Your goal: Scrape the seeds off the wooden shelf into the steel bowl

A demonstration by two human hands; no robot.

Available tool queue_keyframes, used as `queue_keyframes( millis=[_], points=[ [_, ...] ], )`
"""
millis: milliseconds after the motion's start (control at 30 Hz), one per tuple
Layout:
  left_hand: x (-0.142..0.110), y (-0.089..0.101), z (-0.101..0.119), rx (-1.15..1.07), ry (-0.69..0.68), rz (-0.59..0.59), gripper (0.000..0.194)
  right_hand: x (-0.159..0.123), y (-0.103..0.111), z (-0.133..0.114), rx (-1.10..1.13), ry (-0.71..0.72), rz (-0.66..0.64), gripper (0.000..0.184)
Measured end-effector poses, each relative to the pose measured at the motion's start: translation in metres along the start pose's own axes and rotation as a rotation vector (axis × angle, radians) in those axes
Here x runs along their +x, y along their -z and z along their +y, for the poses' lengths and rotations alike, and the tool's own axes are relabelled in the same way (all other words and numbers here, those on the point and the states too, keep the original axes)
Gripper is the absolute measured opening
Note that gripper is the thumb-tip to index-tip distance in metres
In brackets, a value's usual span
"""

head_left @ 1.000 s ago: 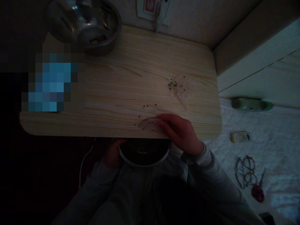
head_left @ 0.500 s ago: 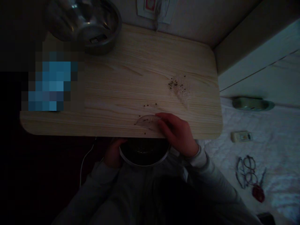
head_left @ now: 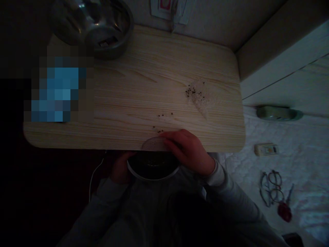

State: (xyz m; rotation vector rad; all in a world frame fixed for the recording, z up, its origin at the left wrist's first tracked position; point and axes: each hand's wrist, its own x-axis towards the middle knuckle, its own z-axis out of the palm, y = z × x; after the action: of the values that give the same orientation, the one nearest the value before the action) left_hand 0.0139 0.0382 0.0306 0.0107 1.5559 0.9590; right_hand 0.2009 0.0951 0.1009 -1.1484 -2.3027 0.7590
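Observation:
My right hand rests at the near edge of the wooden table, its fingers pressed on a thin clear plastic piece that sits right at the edge. My left hand is below the table edge and grips the rim of a dark bowl with a pale rim held under the edge. A few small dark seeds lie beside the plastic piece, and a few more seeds lie a little farther in. A patch of pale powder with dark seeds lies toward the table's right side.
A metal bowl stands at the table's back left. A blurred blue patch covers the left side. To the right, on white bedding, lie a green object, a small pale box, glasses and a red-handled tool. A white cable hangs down.
My right hand has slid the clear plastic piece left and toward me, to the table's near edge above the bowl. The bowl and my left hand shifted slightly left.

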Motion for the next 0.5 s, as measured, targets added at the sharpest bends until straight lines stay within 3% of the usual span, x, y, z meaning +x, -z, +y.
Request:
queue_keyframes(
  millis=[100,200,333,500],
  points=[
    [-0.0020,-0.0027,0.0019,-0.005,0.009,-0.008,0.006,-0.0053,0.0022,0.0002,0.014,0.009,-0.017,0.022],
    [-0.0031,-0.0056,0.0015,-0.048,0.019,-0.059,0.014,-0.0099,0.0049,0.0037,0.021,-0.068,0.051,0.022],
    [0.0005,-0.0034,-0.0042,-0.019,-0.046,-0.042,0.011,-0.0113,0.0056,0.0076,0.003,-0.162,0.130,0.022],
    [0.0007,-0.0032,-0.0072,0.001,-0.083,-0.099,0.012,-0.0054,-0.0032,0.0058,-0.050,-0.156,0.176,0.023]
  ],
)
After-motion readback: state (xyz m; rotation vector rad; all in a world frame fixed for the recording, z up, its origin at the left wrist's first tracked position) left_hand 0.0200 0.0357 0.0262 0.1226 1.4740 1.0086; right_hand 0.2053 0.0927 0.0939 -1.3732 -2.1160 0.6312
